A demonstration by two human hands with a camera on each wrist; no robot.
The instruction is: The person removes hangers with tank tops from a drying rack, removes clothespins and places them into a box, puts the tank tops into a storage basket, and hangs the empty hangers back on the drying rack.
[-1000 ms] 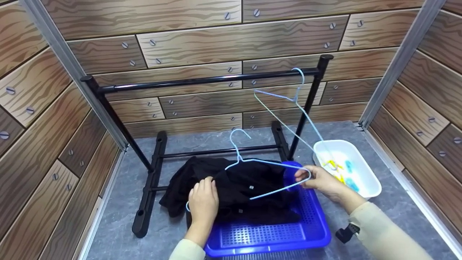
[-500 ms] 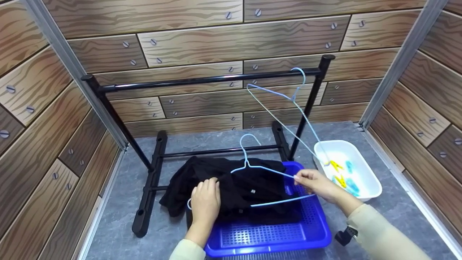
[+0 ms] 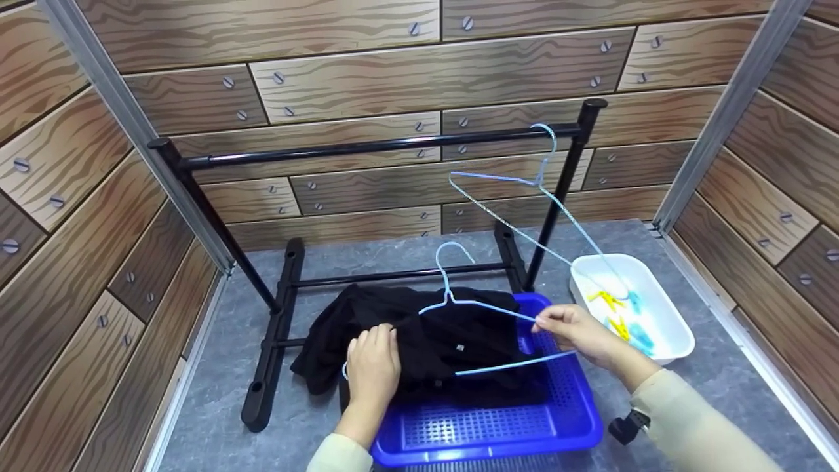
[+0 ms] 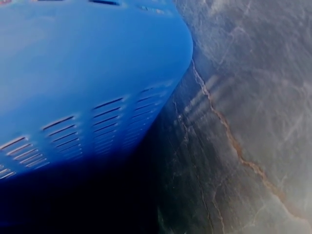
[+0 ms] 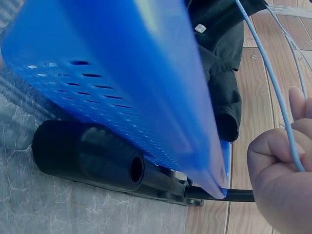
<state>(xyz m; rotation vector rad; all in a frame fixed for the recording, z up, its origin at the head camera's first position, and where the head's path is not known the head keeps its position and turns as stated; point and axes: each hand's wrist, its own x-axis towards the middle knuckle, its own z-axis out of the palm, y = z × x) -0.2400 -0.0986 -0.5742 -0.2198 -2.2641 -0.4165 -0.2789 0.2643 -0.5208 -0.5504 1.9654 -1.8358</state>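
A light-blue wire hanger (image 3: 485, 306) lies over a black buttoned garment (image 3: 426, 341), its left part going under the cloth. My right hand (image 3: 573, 331) pinches the hanger's upper arm near its right end; in the right wrist view the wire crosses the curled fingers (image 5: 270, 146). My left hand (image 3: 372, 360) grips the garment's edge, thumb hidden. Just left of that hand a small blue wire loop (image 3: 345, 371) pokes out. Beneath the garment is a blue perforated basket (image 3: 485, 452), whose slotted side (image 4: 97, 73) fills much of the left wrist view.
A black garment rack (image 3: 367, 145) stands behind the basket. Another blue hanger (image 3: 498, 177) hangs at its bar's right end. To the right sits a white tub (image 3: 678, 341) with yellow clothespins (image 3: 618, 326) and blue items. Wood-patterned walls (image 3: 367, 85) enclose the grey floor.
The held hanger shifted right and slightly down in the first half second, and my right hand changed from its end bend to the upper arm. The hanger on the bar sways. My left hand barely moved.
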